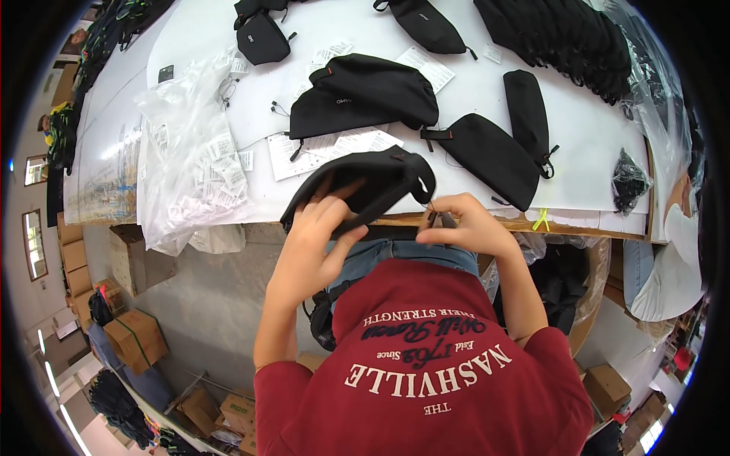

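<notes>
A black fabric pouch (384,176) with a side loop is held up at the table's near edge. My left hand (315,237) grips it at its left, with fingers reaching into the dark opening. At the loop end, my right hand (473,226) pinches a small black piece (441,220) on a thin cord, which looks like a zipper pull. Just beyond, a larger black pouch (365,99) lies on printed paper sheets (293,158). To the right rest a flat black pouch (490,161) and a narrower black pouch (527,114).
A clear plastic bag (186,144) holding white printed tags hangs over the table's near edge at left. More black pouches (262,38) lie at the far side, and a dense row of them (563,42) fills the far right. Cardboard boxes (135,340) stand on the floor.
</notes>
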